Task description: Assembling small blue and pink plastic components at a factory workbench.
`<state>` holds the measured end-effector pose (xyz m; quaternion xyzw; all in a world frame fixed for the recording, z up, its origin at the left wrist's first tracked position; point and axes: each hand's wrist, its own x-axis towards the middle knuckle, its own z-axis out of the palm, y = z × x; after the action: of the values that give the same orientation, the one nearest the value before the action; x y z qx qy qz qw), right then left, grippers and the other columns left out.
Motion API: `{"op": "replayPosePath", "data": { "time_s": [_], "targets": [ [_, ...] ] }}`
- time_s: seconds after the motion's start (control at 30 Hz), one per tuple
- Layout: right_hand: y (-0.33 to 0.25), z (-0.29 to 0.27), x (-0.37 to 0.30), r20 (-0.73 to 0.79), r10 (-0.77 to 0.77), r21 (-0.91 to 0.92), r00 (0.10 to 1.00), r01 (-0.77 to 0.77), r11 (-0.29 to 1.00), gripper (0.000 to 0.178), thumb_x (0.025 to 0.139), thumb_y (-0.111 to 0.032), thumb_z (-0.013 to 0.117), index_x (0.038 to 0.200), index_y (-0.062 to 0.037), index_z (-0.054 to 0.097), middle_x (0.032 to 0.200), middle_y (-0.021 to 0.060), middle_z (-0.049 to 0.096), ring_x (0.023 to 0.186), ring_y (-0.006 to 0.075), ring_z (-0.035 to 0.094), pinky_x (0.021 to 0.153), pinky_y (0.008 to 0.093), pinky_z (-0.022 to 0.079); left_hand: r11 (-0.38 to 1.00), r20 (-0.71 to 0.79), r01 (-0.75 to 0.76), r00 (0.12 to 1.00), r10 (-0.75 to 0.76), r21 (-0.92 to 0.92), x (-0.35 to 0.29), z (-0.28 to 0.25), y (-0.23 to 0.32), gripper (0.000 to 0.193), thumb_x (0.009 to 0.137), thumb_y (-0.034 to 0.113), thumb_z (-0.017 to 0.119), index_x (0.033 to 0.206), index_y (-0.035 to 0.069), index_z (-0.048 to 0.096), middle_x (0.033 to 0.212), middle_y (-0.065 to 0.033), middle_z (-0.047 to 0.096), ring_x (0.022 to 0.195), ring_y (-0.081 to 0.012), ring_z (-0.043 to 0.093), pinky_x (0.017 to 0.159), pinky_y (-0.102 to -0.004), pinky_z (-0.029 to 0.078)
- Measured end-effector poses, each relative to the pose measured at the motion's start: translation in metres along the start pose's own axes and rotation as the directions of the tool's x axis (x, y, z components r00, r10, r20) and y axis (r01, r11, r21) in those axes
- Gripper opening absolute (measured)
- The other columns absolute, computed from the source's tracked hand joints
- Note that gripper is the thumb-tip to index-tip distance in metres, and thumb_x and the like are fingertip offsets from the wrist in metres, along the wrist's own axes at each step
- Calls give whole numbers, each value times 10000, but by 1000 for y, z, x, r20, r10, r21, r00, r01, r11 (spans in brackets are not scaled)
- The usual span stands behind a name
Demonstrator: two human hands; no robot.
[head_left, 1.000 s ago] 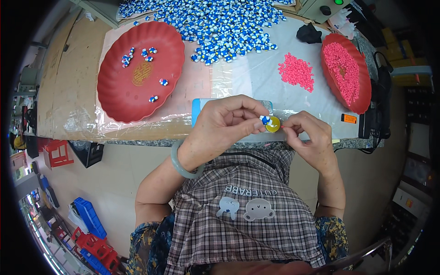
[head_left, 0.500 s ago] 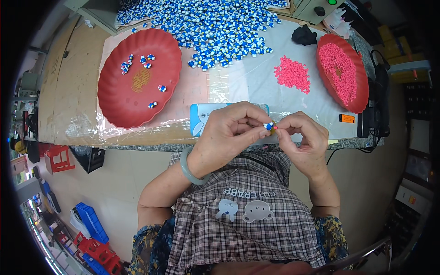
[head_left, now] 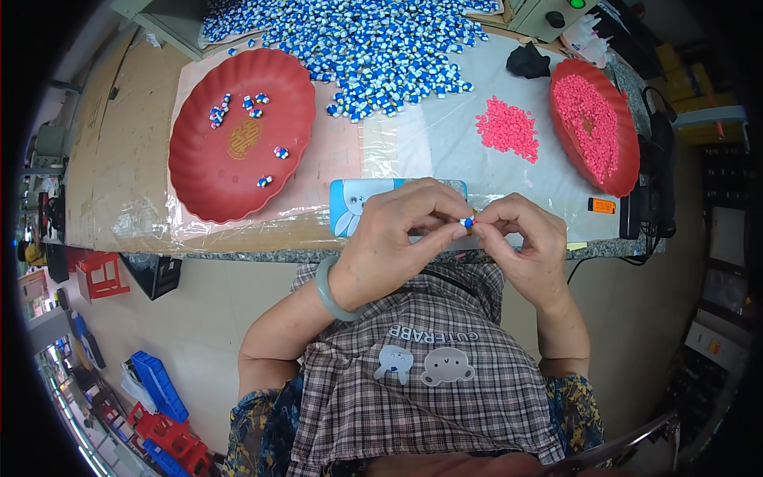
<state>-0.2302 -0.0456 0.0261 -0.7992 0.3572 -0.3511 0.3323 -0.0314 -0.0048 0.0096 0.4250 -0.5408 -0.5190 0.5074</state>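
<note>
Between my left hand's [head_left: 401, 230] thumb and forefinger is a small blue-and-white piece [head_left: 467, 223], held above the table's front edge. My right hand [head_left: 524, 246] meets it from the other side, thumb and forefinger pinched together at the piece; whatever lies between those fingertips is hidden. Beneath my left hand lies a light-blue mat with a rabbit picture [head_left: 347, 208], partly covered. On the left, a red scalloped tray [head_left: 203, 171] carries several blue-and-white pieces with touches of pink. Small pink pieces [head_left: 507, 129] are spread in a patch to the right.
A large heap of blue-and-white pieces [head_left: 373, 60] covers the back of the table. At the right stands another red tray [head_left: 628, 159] full of pink pieces. Near it are a black cloth [head_left: 528, 61] and an orange-and-black item [head_left: 602, 206]. Grey machine housings [head_left: 540, 20] border the back.
My fingertips have come closer together around the blue-and-white piece. A pinkish-red bit seen at my right fingertips before is now out of sight. The trays and heaps are unchanged.
</note>
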Motion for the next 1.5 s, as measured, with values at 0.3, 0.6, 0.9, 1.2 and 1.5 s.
{"op": "replayPosePath", "data": {
  "time_s": [0.3, 0.6, 0.9, 1.2, 1.5],
  "targets": [
    [5, -8, 0, 160, 158, 201, 974, -189, 961, 220, 849, 74, 726, 1011, 23, 587, 842, 66, 664, 688, 97, 658, 601, 220, 546, 930, 126, -233, 971, 204, 284, -2, -15, 8, 172, 834, -65, 705, 1002, -26, 702, 1039, -126, 711, 870, -174, 703, 716, -274, 582],
    [78, -35, 0, -61, 394, 157, 917, -381, 911, 99, 949, -70, 656, 1025, -19, 620, 815, 22, 651, 688, 69, 600, 599, 212, 477, 443, -353, 145, 830, 432, 885, -26, -138, 14, 152, 876, -75, 634, 1004, -4, 675, 936, -118, 672, 789, -219, 688, 675, -309, 556],
    [101, -10, 25, -96, -22, -381, 995, -16, 924, 122, 865, 19, 694, 984, -1, 676, 861, 92, 642, 684, 184, 637, 604, 302, 496, 398, -325, 211, 913, 246, 893, -19, -138, -1, 118, 878, 19, 668, 996, 17, 667, 939, -148, 667, 789, -297, 683, 657, -388, 528],
    [96, -5, 38, 5, -60, -501, 998, 54, 864, 99, 839, 11, 702, 927, -15, 664, 887, 100, 635, 725, 269, 652, 633, 361, 524, 248, 106, -213, 918, 381, 945, 49, -79, 3, 206, 787, -22, 639, 988, 10, 673, 1001, -137, 642, 925, -322, 634, 758, -404, 526],
    [92, -21, 33, 162, -44, -379, 986, 103, 920, 120, 833, 24, 700, 944, -2, 662, 902, 111, 641, 783, 280, 661, 691, 353, 523, 79, 291, -308, 941, 175, 948, 89, -69, -36, 112, 780, -17, 565, 883, -2, 606, 936, -142, 566, 908, -305, 628, 738, -406, 540]
  ]
}}
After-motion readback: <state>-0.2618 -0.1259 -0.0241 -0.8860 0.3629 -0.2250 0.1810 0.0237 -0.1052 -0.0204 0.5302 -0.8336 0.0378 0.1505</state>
